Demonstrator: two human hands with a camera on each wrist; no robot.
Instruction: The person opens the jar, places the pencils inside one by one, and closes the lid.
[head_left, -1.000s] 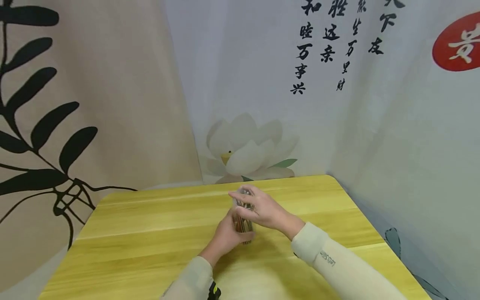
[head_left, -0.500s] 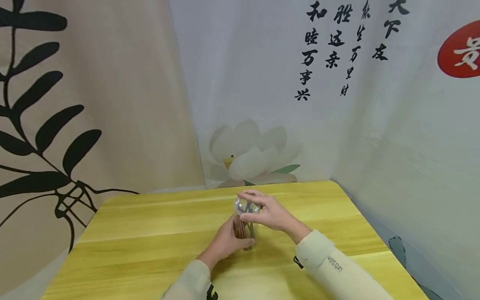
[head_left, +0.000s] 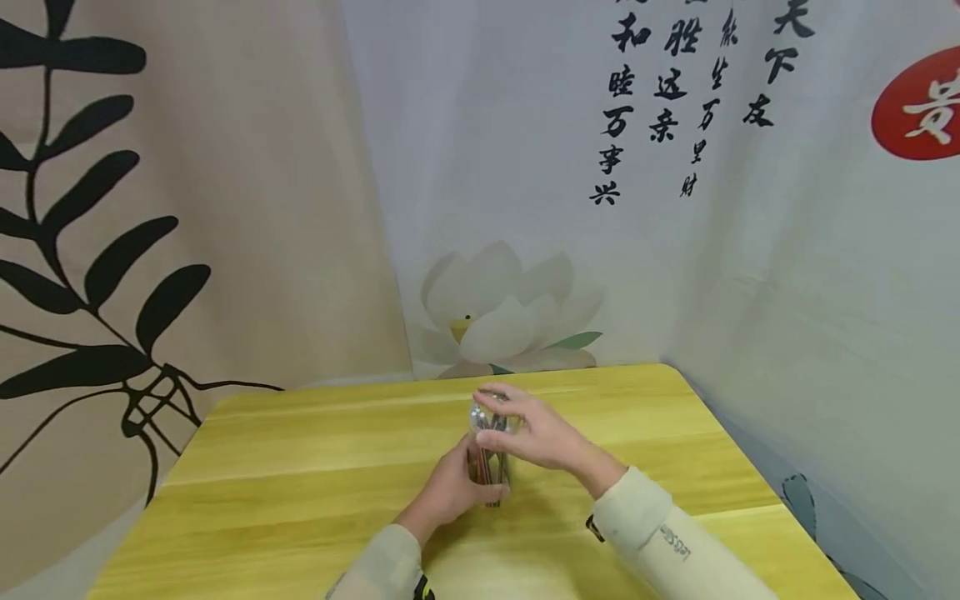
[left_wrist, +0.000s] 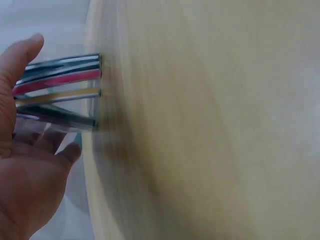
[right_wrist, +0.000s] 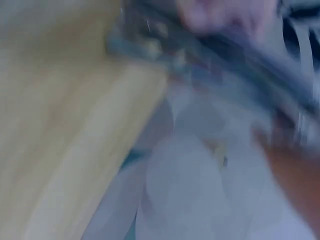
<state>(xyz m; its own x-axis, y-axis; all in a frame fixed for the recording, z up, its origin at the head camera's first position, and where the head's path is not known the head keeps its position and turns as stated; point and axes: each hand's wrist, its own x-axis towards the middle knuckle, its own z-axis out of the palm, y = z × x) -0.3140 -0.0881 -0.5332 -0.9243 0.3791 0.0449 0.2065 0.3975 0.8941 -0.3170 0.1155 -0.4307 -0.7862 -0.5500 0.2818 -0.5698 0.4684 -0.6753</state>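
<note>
A clear cylindrical holder (head_left: 476, 415) with several slender pen-like sticks (head_left: 486, 468) inside stands over the middle of the table. My left hand (head_left: 450, 485) grips its lower part, thumb on the near side. In the left wrist view that hand (left_wrist: 32, 182) wraps the clear wall, and red, yellow and dark sticks (left_wrist: 75, 79) show through it. At the holder's top, my right hand (head_left: 534, 429) spans the rim, its thumb in front and fingers behind. The right wrist view is blurred; the holder (right_wrist: 220, 52) crosses its upper part.
The yellow wood-grain table (head_left: 315, 483) runs under both arms, its back edge close to a hanging cloth (head_left: 510, 167) printed with a flower, leaves and dark writing. Pale sleeves (head_left: 675, 533) cover both forearms.
The right hand has shifted slightly over the holder's top, first exposing more of the round rim, then covering part of it again. The left hand keeps its grip; the head view has tilted slightly.
</note>
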